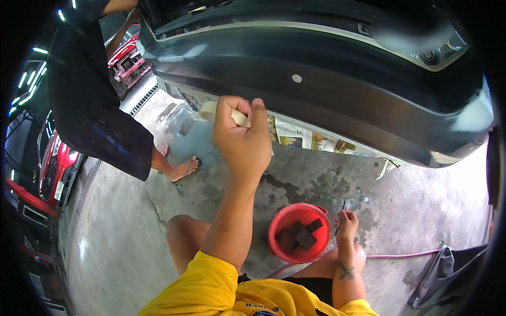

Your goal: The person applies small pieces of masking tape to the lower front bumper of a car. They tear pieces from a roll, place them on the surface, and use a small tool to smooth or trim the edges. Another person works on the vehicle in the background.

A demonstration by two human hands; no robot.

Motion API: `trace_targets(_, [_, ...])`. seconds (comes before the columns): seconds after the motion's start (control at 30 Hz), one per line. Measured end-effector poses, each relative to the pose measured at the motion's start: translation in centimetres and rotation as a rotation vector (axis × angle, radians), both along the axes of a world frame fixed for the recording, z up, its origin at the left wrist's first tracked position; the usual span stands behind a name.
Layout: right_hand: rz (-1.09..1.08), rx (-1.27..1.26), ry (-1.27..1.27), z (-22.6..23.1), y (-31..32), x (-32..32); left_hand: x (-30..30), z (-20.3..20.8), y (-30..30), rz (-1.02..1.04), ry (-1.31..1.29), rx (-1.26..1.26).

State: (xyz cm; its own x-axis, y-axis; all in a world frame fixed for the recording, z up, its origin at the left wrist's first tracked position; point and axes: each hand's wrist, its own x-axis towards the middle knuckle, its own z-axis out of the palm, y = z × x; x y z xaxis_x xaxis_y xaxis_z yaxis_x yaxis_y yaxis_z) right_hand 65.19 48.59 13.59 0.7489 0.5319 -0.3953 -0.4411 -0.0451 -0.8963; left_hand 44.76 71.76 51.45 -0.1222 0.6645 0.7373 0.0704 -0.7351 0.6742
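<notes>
My left hand (242,138) is raised in front of the car bumper, its fingers curled around a roll of cream masking tape (208,109). Behind it stretches the dark grey bumper (337,79), which has a small pale round spot and lighter patches at its ends. Newspaper sheets (311,138) hang along the bumper's lower edge, partly hidden by the hand. Low on the right, by my knee, my right hand (346,225) is closed on a thin dark stick-like tool (344,204), too small to name exactly.
A red bucket (271,231) with several dark blocks stands between my knees. On the left, a person in dark clothes (100,105) stands close to the bumper. A pink hose (403,255) and dark cloth (448,274) lie at right. Red car parts are at far left.
</notes>
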Motion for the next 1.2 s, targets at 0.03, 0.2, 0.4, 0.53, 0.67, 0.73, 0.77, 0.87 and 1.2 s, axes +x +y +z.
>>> trace_targets(0.03, [0.001, 0.000, 0.004, 0.1, -0.1, -0.1, 0.1, -0.2, -0.6, -0.027, 0.005, -0.041])
trace_targets(0.2, [0.010, -0.011, -0.017, 0.3, -0.6, 0.2, -0.5, -2.9, -3.1, -0.214, 0.055, -0.307])
trace_targets(0.4, [-0.310, 0.380, -0.201, 1.4, -1.1, 0.4, 2.2, -11.7, -11.8, -0.702, 0.388, -0.758])
trace_targets(0.53, [0.067, 0.470, -0.183, 14.5, -1.9, -6.8, 3.3, -14.7, -14.6, -1.056, 0.223, -1.022])
trace_targets(0.67, [0.058, 0.457, -0.488, 14.6, -2.5, -5.3, 3.6, -14.1, -14.4, -1.230, 0.253, -1.103])
trace_targets(0.73, [0.087, 0.471, -0.380, 14.7, -2.6, -5.7, 4.4, -15.1, -14.5, -1.161, 0.194, -1.030])
trace_targets(0.77, [0.102, 0.478, -0.325, 14.9, -2.7, -5.9, 4.6, -15.6, -14.5, -1.125, 0.165, -0.994])
trace_targets(0.87, [0.056, 0.580, -0.095, 15.2, -2.4, -7.3, 4.8, -15.3, -14.0, -1.057, 0.120, -1.062])
trace_targets(1.2, [-0.296, 0.522, 0.306, 11.3, -2.9, -0.6, 2.1, -5.8, -6.2, -0.446, 0.039, -0.384])
